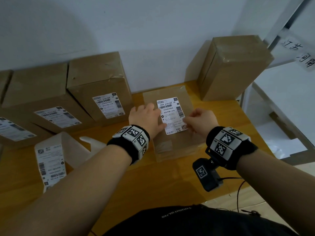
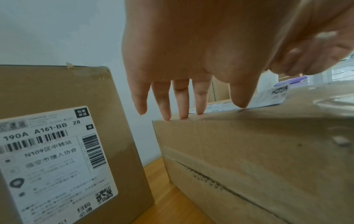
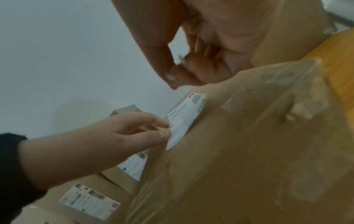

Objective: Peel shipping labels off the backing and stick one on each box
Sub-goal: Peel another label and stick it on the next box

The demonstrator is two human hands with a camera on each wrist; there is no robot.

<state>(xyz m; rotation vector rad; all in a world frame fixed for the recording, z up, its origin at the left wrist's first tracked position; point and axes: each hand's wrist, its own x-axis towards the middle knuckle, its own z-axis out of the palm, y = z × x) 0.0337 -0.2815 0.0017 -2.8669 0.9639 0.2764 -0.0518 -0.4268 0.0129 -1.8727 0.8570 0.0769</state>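
Note:
A flat cardboard box (image 1: 172, 147) lies on the wooden table in front of me, with a white shipping label (image 1: 170, 113) on its top. My left hand (image 1: 144, 114) is at the label's left edge. In the left wrist view its straight fingers (image 2: 182, 103) touch the box top (image 2: 249, 151) and the thumb tip presses at the label (image 2: 268, 97). My right hand (image 1: 199, 121) is at the label's lower right edge, its fingers (image 3: 191, 72) curled and thumb and forefinger pinched there. The label (image 3: 184, 119) lies nearly flat on the box (image 3: 249, 151).
Several labelled boxes (image 1: 102, 82) (image 1: 42, 96) stand in a row along the wall at the left. One unlabelled box (image 1: 230, 65) stands at the back right. A strip of labels on backing (image 1: 51, 160) lies at the front left. A white shelf (image 1: 281, 116) borders the table (image 1: 170, 181) on the right.

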